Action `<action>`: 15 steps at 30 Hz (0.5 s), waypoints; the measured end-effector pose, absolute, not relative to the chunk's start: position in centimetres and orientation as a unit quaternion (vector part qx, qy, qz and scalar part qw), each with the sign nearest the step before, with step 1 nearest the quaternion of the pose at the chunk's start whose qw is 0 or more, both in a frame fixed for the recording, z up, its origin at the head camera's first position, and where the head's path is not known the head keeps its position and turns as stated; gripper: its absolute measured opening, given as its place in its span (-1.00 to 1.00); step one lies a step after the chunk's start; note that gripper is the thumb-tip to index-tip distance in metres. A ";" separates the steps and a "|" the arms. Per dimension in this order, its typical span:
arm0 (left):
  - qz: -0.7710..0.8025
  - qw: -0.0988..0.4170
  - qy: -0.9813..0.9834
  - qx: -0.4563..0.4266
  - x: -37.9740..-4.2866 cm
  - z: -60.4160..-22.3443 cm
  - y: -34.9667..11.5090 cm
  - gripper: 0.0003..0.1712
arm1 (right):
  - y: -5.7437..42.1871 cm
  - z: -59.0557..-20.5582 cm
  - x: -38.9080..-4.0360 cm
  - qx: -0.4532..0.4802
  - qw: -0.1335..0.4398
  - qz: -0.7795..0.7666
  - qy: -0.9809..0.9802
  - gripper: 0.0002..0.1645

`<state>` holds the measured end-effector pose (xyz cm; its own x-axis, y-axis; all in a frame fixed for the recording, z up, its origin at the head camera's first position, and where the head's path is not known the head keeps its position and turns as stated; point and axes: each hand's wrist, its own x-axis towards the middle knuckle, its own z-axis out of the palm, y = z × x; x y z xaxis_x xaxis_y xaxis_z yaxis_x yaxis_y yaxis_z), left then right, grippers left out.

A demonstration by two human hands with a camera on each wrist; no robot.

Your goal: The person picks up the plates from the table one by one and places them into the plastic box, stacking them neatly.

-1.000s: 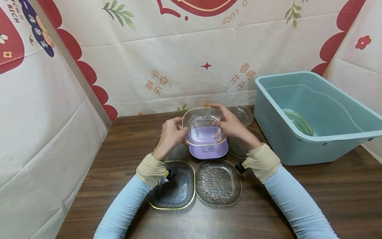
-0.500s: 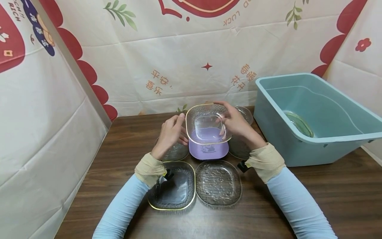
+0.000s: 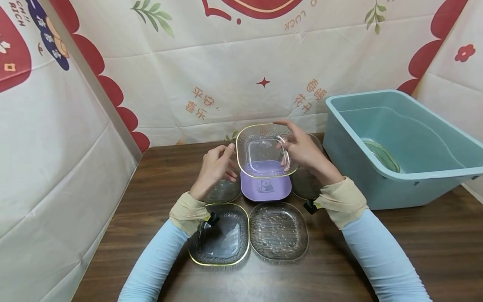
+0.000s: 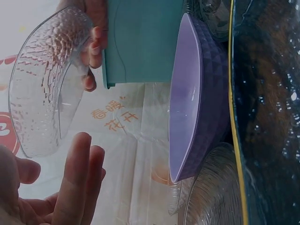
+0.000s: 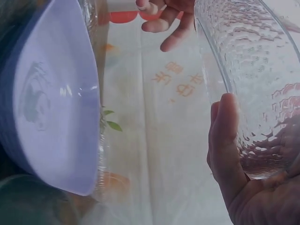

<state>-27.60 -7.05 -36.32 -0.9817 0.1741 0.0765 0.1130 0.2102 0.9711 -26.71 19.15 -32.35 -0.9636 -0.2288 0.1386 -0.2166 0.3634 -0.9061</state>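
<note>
Right hand [image 3: 302,151]: grips clear glass bowl [image 3: 266,151], raised above purple bowl [image 3: 266,186].
Left hand [image 3: 215,167]: relaxed beside bowl, apart from it.
Hidden: back plates, partly behind hands.

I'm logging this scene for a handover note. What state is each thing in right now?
clear glass dish: lifted off, held tilted above the purple bowl
purple bowl: upright on the table, empty
right hand: holds the dish's right side
left hand: open, apart from the dish
gold-rimmed dish: flat on the table
teal tub: open, a glass dish inside
</note>
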 end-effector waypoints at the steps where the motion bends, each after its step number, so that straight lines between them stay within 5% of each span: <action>1: 0.622 0.024 0.777 0.094 -27.6 -36.2 -7.0 -0.45 | 19.2 -32.0 -26.7 -0.137 0.002 -0.545 0.827 -0.10; 15: 0.599 0.037 0.794 0.101 -27.4 -36.4 -7.1 -0.44 | 21.2 -25.7 -25.6 -0.135 -0.033 -0.532 0.835 -0.09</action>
<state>-27.36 -7.08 -36.37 -0.9770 0.2043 0.0614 0.1152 0.2627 0.9580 -25.60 21.17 -25.69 -0.9615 -0.1901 0.1982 -0.2600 0.3975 -0.8800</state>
